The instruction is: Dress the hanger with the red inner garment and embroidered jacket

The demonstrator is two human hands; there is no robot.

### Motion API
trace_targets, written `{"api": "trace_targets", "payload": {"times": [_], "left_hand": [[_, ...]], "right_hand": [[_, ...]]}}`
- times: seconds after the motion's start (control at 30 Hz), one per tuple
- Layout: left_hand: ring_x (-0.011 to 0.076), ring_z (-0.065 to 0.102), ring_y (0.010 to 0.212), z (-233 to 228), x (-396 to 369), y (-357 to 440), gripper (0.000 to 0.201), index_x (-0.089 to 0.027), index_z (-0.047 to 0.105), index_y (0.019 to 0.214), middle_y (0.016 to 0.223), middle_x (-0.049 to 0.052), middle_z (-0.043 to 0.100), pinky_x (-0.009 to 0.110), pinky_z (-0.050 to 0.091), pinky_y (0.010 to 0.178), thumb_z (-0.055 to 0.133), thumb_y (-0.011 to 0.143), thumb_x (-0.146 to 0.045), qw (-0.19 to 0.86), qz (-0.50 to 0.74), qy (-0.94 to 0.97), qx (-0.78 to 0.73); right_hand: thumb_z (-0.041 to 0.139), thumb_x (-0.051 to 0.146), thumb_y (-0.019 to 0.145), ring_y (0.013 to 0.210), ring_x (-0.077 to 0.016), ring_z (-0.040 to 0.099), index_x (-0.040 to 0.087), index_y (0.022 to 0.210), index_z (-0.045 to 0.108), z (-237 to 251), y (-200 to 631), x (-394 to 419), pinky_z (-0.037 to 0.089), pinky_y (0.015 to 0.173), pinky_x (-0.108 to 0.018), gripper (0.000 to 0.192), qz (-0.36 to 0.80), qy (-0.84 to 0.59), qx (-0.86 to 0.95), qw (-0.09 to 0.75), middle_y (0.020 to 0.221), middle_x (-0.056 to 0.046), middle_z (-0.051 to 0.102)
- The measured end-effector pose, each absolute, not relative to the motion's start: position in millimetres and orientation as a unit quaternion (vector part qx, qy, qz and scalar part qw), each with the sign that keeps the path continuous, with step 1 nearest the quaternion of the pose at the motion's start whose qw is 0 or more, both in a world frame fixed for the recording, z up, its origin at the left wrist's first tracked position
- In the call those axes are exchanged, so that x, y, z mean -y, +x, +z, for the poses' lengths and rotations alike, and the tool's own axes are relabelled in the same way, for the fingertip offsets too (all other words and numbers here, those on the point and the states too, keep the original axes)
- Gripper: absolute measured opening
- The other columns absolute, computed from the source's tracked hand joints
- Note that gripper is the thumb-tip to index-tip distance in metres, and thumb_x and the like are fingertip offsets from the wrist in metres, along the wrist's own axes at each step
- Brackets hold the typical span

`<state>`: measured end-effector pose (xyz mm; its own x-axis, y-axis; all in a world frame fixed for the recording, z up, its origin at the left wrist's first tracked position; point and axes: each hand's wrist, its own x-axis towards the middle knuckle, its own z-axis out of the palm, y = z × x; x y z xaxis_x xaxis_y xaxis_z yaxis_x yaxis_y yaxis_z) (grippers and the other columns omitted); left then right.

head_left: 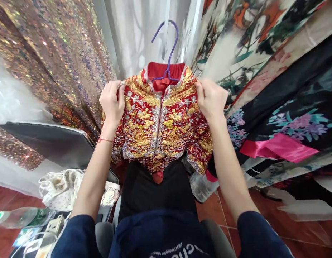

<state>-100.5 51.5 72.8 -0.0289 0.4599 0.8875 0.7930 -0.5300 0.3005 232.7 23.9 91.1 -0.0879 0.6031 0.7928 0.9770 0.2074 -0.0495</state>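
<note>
left hand [111, 99] and right hand [212, 98] each pinch a shoulder of the red jacket with gold and silver embroidery [160, 125]; it hangs mid-frame on a purple wire hanger [169, 50].

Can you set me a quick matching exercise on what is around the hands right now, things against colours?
Things:
1. jacket
2. hanger
3. wrist string
4. sequin fabric

Colours:
A. purple
B. bronze glitter
C. red with gold embroidery
D. plain red

Both the left hand and the right hand grip the jacket's shoulders.

Pairs: 1-C, 2-A, 3-D, 4-B
</note>
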Motion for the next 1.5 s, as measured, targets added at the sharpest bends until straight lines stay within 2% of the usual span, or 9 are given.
{"api": "trace_targets", "payload": {"times": [0.23,0.73,0.87,1.0,1.07,1.13,1.27,1.37,1.5], "left_hand": [[0.0128,0.042,0.059,46,-67,-106,0.041,-0.021,0.04,0.065,0.06,-0.003,0.039,0.028,0.035,0.063,0.054,0.094,-0.045,0.113,-0.515,-0.68,0.51],[0.0184,0.051,0.073,22,-63,-97,0.037,-0.023,0.047,0.071,0.07,0.002,0.051,0.034,0.044,0.074,0.051,0.092,-0.053,0.16,-0.553,-0.597,0.558],[0.0206,0.053,0.079,18,-72,-97,0.036,-0.023,0.048,0.073,0.073,0.003,0.051,0.038,0.045,0.082,0.051,0.091,-0.054,0.147,-0.566,-0.59,0.557],[0.0213,0.053,0.085,15,-70,-93,0.036,-0.023,0.05,0.078,0.079,0.004,0.053,0.04,0.044,0.087,0.049,0.093,-0.056,0.147,-0.58,-0.578,0.555],[0.0218,0.053,0.087,14,-66,-90,0.037,-0.023,0.05,0.079,0.081,0.004,0.053,0.041,0.043,0.089,0.048,0.093,-0.057,0.132,-0.577,-0.586,0.554],[0.0225,0.053,0.088,14,-60,-88,0.037,-0.023,0.05,0.08,0.081,0.004,0.053,0.041,0.043,0.091,0.047,0.094,-0.057,0.118,-0.569,-0.594,0.556],[0.0221,0.054,0.088,15,-45,-86,0.037,-0.022,0.052,0.081,0.081,0.004,0.054,0.04,0.044,0.089,0.045,0.096,-0.056,0.127,-0.556,-0.598,0.563],[0.0218,0.056,0.087,16,-32,-84,0.038,-0.022,0.055,0.085,0.082,0.004,0.056,0.039,0.045,0.088,0.045,0.096,-0.056,0.135,-0.545,-0.606,0.564],[0.0255,0.059,0.098,19,-15,-80,0.038,-0.02,0.06,0.098,0.096,0.008,0.062,0.043,0.044,0.094,0.046,0.096,-0.055,0.123,-0.539,-0.615,0.562]], "right_hand": [[0.032,0.051,0.103,0.057,-0.0153,0.047,0.018,0.075,0.065,52,219,-42,0.017,0.058,-0.031,0.055,-0.221,-0.636,0.647,0.359,0.063,-0.007,0.063],[0.034,0.057,0.098,0.054,-0.0156,0.041,0.022,0.062,0.047,39,225,-50,0.025,0.058,-0.031,0.052,-0.235,-0.594,0.643,0.422,0.054,-0.001,0.046],[0.031,0.057,0.099,0.067,-0.019,0.051,0.022,0.076,0.057,40,233,-58,0.036,0.066,-0.032,0.049,-0.203,-0.573,0.675,0.418,0.066,-0.004,0.056],[0.045,0.061,0.093,0.105,-0.0301,0.057,0.019,0.108,0.061,38,223,-33,0.044,0.085,-0.044,0.047,-0.224,-0.538,0.653,0.484,0.11,-0.016,0.063],[0.047,0.055,0.093,0.113,-0.0331,0.054,0.019,0.104,0.062,31,201,-13,0.044,0.089,-0.05,0.04,-0.229,-0.55,0.597,0.537,0.114,-0.019,0.06],[0.045,0.049,0.096,0.099,-0.0288,0.06,0.02,0.089,0.062,21,173,3,0.046,0.086,-0.047,0.034,-0.164,-0.551,0.591,0.567,0.098,-0.015,0.063],[0.049,0.05,0.096,0.06,-0.0141,0.057,0.022,0.078,0.058,10,123,12,0.046,0.064,-0.03,0.035,0.136,-0.525,0.607,0.581,0.068,-0.001,0.062],[0.049,0.052,0.095,0.051,-0.0103,0.054,0.022,0.074,0.055,11,109,5,0.044,0.056,-0.026,0.037,0.283,-0.475,0.556,0.62,0.064,0.001,0.061],[0.05,0.053,0.093,0.046,-0.0077,0.049,0.023,0.072,0.054,8,113,3,0.04,0.049,-0.024,0.037,0.379,-0.41,0.522,0.645,0.062,0.003,0.057]]}}
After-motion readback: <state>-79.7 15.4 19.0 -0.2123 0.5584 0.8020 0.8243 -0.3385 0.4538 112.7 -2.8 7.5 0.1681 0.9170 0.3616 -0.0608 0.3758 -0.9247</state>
